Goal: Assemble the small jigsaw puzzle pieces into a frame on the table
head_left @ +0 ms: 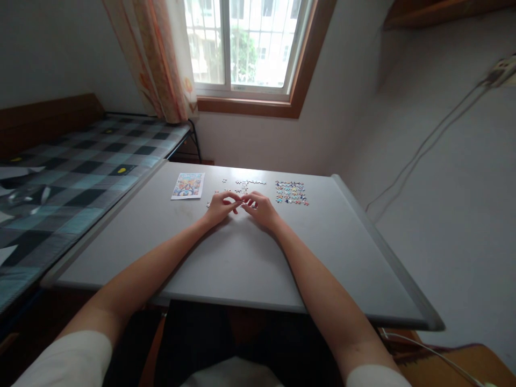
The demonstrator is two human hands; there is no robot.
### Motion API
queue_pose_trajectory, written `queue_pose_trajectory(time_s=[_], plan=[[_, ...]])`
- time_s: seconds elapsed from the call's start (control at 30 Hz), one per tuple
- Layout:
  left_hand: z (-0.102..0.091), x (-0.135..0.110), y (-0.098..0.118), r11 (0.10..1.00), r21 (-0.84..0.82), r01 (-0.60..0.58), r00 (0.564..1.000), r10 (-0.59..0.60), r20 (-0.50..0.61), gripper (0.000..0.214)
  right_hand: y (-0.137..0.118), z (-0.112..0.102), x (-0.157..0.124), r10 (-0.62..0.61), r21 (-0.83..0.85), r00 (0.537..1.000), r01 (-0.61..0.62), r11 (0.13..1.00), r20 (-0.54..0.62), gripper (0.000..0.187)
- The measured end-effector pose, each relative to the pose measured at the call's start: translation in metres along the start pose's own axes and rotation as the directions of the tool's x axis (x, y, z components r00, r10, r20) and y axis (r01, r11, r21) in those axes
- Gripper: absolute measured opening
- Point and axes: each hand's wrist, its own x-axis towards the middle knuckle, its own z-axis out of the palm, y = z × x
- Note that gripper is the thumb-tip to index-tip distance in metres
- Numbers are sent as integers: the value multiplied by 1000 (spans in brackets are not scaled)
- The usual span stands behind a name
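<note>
My left hand [222,207] and my right hand [261,208] meet fingertip to fingertip above the table, both closed in a pinch. Whatever sits between the fingers is too small to make out. Just beyond them lie loose jigsaw puzzle pieces [224,181] and a partly joined strip of puzzle pieces [253,182], which my fingers partly cover. To the right of my right hand, several rows of puzzle pieces [291,192] are laid out in a block. A printed picture sheet [187,186] with a colourful design lies flat to the left of my left hand.
The grey table [242,263] has raised edges at both sides. A bed with a checked cover [133,141] stands along the left. Behind the table are a window [258,48] and a patterned curtain [161,64]. A cable [423,142] hangs down the right wall.
</note>
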Motion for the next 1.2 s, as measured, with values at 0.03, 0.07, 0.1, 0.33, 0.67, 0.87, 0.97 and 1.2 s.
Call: queue_pose_trajectory(time_s=[0.03,0.07,0.1,0.33,0.67,0.87,0.97,1.2], plan=[[0,0,0,1000,-3,11,1000,-11,1,37,0,0,0,7,18,1000,-7,1000,-5,18],[0,0,0,1000,-5,19,1000,-19,6,38,1,1,1,17,31,1000,-16,999,-21,19],[0,-1,-1,1000,-2,26,1000,-26,15,38,1,1,1,27,44,999,-25,999,-42,20],[3,-3,-3,947,307,-91,996,82,42,31,10,-8,6,203,168,976,-188,968,-77,21],[7,-12,6,581,688,-435,886,141,441,39,23,-50,-1,560,-42,829,-559,828,-7,11],[7,-12,8,597,672,-438,868,86,490,42,15,-50,-4,603,39,791,-609,792,100,5],[7,-12,9,611,663,-433,866,78,494,42,15,-49,-3,597,6,797,-600,800,91,4],[7,-12,8,626,649,-433,868,95,487,41,18,-47,-3,580,-150,812,-566,810,66,12]])
